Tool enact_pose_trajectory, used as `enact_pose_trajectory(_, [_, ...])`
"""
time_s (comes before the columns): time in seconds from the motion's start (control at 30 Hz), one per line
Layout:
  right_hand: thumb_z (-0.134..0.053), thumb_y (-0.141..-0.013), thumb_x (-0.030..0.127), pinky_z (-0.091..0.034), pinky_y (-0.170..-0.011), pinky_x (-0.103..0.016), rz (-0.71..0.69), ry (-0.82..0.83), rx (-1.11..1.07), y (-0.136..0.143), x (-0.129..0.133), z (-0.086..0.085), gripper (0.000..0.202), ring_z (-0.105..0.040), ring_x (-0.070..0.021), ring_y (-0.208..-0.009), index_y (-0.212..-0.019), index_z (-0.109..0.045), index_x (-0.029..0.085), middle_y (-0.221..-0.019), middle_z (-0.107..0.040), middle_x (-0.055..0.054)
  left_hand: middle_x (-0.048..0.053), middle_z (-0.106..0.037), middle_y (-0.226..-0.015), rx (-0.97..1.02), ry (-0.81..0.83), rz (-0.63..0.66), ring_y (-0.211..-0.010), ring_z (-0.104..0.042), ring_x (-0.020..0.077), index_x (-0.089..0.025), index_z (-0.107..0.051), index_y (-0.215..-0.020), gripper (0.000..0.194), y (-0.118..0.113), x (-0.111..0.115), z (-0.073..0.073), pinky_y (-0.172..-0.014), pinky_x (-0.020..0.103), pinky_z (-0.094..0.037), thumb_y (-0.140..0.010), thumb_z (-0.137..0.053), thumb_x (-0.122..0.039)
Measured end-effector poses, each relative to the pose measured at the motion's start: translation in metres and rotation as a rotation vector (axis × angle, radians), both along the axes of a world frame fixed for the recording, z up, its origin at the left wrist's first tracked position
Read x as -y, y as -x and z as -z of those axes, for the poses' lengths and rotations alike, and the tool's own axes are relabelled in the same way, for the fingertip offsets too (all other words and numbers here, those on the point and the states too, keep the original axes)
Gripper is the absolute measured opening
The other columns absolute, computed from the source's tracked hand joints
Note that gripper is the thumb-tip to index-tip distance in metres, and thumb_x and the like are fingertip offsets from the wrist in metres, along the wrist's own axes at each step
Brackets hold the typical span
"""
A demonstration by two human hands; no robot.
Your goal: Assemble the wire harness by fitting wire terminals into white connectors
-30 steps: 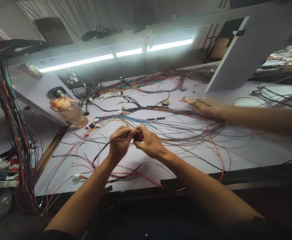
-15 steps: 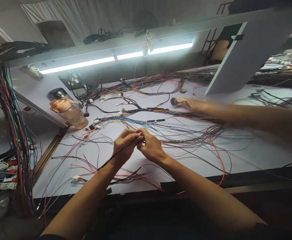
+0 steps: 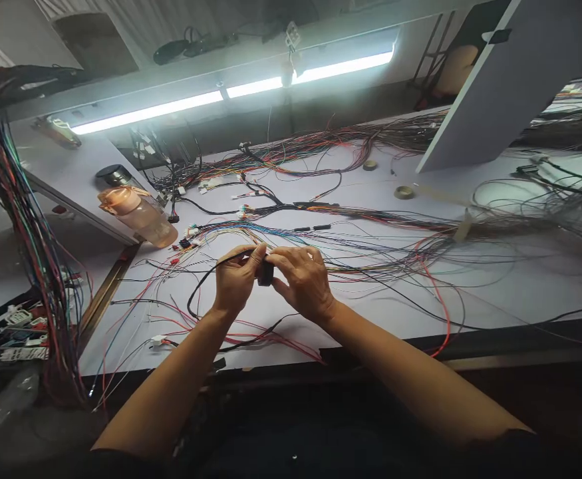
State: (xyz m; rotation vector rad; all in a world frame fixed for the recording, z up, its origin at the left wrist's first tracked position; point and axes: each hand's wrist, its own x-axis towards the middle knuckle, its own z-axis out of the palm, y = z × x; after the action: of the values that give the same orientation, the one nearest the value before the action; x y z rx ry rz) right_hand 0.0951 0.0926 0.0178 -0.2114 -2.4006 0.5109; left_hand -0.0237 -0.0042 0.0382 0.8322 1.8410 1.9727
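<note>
My left hand [image 3: 235,279] is closed around a thin black cable [image 3: 198,286], which loops out past the wrist. Pressed close beside it, my right hand [image 3: 303,276] has its fingers curled at the same spot. Between the two hands sits a dark black piece [image 3: 265,273], apparently a roll of black tape seen edge-on; the fingers partly cover it. Beyond the hands, a bundle of coloured wires [image 3: 291,241] runs across the white table, with connectors [image 3: 185,243] at its left end.
A peach bottle [image 3: 141,216] leans at the left. Tape rolls [image 3: 404,192] lie toward the back right. More wires hang at the far left [image 3: 26,266] and lie along the back [image 3: 310,150]. A lamp [image 3: 255,86] spans above; an upright panel [image 3: 470,93] stands right.
The black piece now shows between my hands, and the cable forms a wider loop at the left. Another person's arm, reaching in from the right, is gone. The view has shifted slightly.
</note>
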Motion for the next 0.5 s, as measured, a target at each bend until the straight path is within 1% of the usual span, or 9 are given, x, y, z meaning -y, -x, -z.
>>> enact_pose_trajectory(0.1, [-0.052,-0.093,0.024,-0.025,-0.097,-0.041,0.024,-0.018,-0.030,0.000,0.001,-0.005,0.019,-0.057,-0.0211,-0.106,-0.109,-0.061,0.025,-0.120,-0.065,-0.003,0.000,-0.057,-0.058,-0.012,0.014,-0.017,-0.049,-0.050,0.0097,-0.015,-0.069,-0.075,0.026,-0.003,0.001,0.004,-0.046,0.021,-0.041,-0.074,-0.078,-0.039])
enact_pose_trajectory(0.2, [-0.048,-0.096,0.024,-0.025,-0.096,-0.039,-0.013,0.048,-0.104,-0.003,0.000,-0.003,0.017,-0.060,-0.0175,-0.103,-0.103,-0.062,0.027,-0.112,-0.069,0.000,-0.001,-0.055,-0.055,-0.036,0.016,-0.055,-0.050,-0.049,0.0089,-0.015,-0.069,-0.074,0.023,-0.004,0.003,0.007,-0.049,0.020,-0.040,-0.075,-0.078,-0.037])
enact_pose_trajectory(0.27, [-0.048,-0.095,0.022,-0.027,-0.096,-0.037,-0.044,0.137,-0.167,-0.008,0.001,0.001,0.016,-0.061,-0.0152,-0.103,-0.103,-0.061,0.026,-0.111,-0.070,0.000,-0.001,-0.056,-0.057,-0.040,-0.021,-0.088,-0.052,-0.048,0.0086,-0.015,-0.069,-0.073,0.022,-0.005,0.004,0.008,-0.052,0.021,-0.041,-0.076,-0.077,-0.036])
enact_pose_trajectory(0.33, [-0.050,-0.094,0.021,-0.029,-0.096,-0.035,-0.039,0.241,-0.229,-0.012,0.003,0.006,0.014,-0.062,-0.0144,-0.103,-0.103,-0.059,0.024,-0.109,-0.070,-0.001,0.001,-0.061,-0.062,-0.023,-0.055,-0.105,-0.054,-0.050,0.0091,-0.015,-0.069,-0.073,0.022,-0.005,0.005,0.008,-0.056,0.022,-0.043,-0.075,-0.078,-0.036])
enact_pose_trajectory(0.4, [-0.051,-0.091,0.020,-0.034,-0.094,-0.035,0.008,0.343,-0.253,-0.013,0.005,0.010,0.012,-0.063,-0.0154,-0.098,-0.100,-0.059,0.022,-0.104,-0.071,-0.002,0.004,-0.065,-0.068,0.014,-0.069,-0.093,-0.058,-0.055,0.0107,-0.015,-0.070,-0.074,0.023,-0.006,0.006,0.007,-0.061,0.024,-0.047,-0.075,-0.078,-0.037])
enact_pose_trajectory(0.5, [-0.055,-0.087,0.022,-0.041,-0.086,-0.035,0.102,0.528,-0.207,-0.011,0.007,0.012,0.010,-0.063,-0.0180,-0.089,-0.096,-0.059,0.021,-0.096,-0.071,-0.004,0.006,-0.068,-0.073,0.116,-0.068,-0.017,-0.065,-0.061,0.0140,-0.015,-0.071,-0.082,0.027,-0.007,0.008,0.009,-0.072,0.030,-0.051,-0.076,-0.077,-0.040])
